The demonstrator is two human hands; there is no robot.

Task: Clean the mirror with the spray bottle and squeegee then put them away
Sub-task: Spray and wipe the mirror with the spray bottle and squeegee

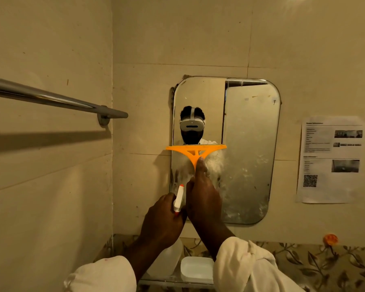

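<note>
While the left hand (pixel 163 220) grips the spray bottle (pixel 178 199), the right hand (pixel 202 194) clasps the squeegee (pixel 195 151) against the mirror (pixel 249 144).

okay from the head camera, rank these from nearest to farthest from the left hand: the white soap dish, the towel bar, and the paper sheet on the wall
From the left hand:
1. White soap dish, just below on the shelf, to the right.
2. Towel bar, up on the left wall.
3. Paper sheet, far right, beyond the mirror.
</note>
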